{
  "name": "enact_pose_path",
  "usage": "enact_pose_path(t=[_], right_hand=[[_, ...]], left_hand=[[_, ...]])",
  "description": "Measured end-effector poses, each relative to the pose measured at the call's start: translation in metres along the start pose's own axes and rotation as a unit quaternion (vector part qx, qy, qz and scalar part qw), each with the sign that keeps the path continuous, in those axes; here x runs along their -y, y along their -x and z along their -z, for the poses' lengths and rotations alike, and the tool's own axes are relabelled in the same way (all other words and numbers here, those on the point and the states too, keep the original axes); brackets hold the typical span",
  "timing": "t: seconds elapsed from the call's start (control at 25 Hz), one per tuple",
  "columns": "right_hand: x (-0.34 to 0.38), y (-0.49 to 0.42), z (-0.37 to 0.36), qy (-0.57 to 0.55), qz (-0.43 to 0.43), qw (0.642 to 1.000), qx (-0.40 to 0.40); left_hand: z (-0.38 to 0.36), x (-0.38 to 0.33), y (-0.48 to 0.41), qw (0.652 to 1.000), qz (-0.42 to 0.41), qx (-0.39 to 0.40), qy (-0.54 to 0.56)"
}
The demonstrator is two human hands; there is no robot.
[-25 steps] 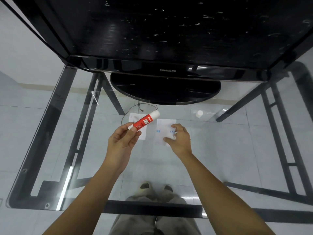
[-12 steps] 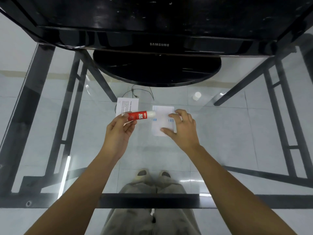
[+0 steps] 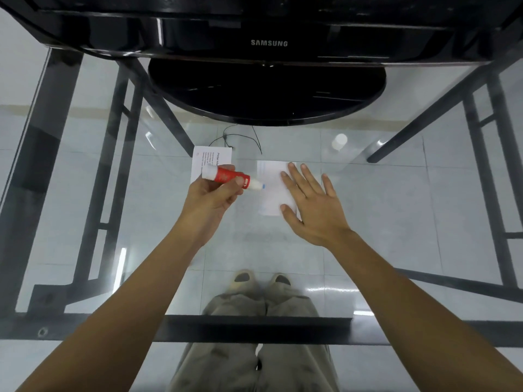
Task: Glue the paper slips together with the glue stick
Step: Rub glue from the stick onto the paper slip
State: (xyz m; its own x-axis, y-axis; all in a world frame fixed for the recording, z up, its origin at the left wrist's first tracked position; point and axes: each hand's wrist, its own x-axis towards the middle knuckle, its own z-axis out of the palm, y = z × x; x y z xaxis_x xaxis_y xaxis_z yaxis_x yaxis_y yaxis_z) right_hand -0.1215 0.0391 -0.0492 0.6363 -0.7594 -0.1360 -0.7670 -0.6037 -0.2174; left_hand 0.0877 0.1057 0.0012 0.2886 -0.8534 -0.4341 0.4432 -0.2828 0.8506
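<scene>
Left hand [image 3: 210,198]: grips the glue stick [image 3: 226,176], tip aimed at the slip's edge.
Right hand [image 3: 308,202]: flat, fingers straight, pinning the paper slip [image 3: 270,182] for gluing.

A black Samsung monitor [image 3: 268,32] fills the twelve o'clock edge of the glass table [image 3: 396,222]; its oval stand [image 3: 266,91] sits just below it; a thin black cable [image 3: 256,141] trails from the stand toward six o'clock; the black metal frame's front rail [image 3: 254,329] crosses at six o'clock.
</scene>
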Motion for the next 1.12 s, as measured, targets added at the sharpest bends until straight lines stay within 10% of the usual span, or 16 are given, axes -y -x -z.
enact_pose_path(t=[0.28,1.12], right_hand=[[0.001,-0.002,-0.003,0.005,-0.008,1.0,0.009],[0.0,-0.002,0.0,-0.006,0.001,1.0,0.016]], left_hand=[[-0.002,-0.008,-0.004,0.879,-0.132,0.106,-0.446],[-0.017,-0.023,-0.017,0.751,-0.217,0.247,-0.572]])
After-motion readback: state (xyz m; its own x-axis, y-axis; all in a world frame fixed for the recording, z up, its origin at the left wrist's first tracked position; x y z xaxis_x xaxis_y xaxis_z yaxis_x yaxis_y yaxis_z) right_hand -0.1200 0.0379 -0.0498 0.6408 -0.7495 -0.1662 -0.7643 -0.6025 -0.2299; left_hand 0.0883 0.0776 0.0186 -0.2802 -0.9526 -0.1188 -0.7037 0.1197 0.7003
